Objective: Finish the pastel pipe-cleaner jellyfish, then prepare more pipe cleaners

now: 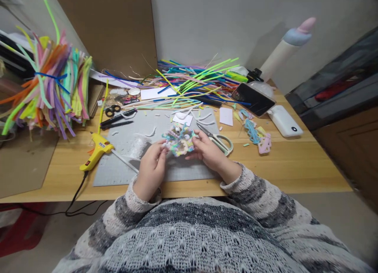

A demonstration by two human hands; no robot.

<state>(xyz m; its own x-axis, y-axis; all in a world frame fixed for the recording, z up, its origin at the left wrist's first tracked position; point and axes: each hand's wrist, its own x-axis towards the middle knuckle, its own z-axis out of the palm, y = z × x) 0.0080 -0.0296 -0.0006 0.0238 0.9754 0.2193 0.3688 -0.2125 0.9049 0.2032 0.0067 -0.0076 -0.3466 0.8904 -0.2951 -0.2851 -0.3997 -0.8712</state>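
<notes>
Between my two hands is a small pastel pipe-cleaner craft piece (178, 140), fuzzy and curled, in pink, teal, yellow and lilac. My left hand (152, 163) pinches its left edge between thumb and fingers. On the other side, my right hand (208, 149) grips the right edge with fingers and thumb. The piece is held just above a grey cutting mat (115, 166). Scissors with pale green handles (223, 143) lie right beside my right hand. A spool of clear material (138, 147) stands near my left hand, partly hidden by it.
A yellow glue gun (97, 150) lies at the left, its cord running off the front edge. Loose pipe cleaners (201, 82) pile along the back; a tied bundle (53, 80) stands left. A phone (253, 99), a white power bank (286, 121) and twisted pastel pieces (254, 133) lie right.
</notes>
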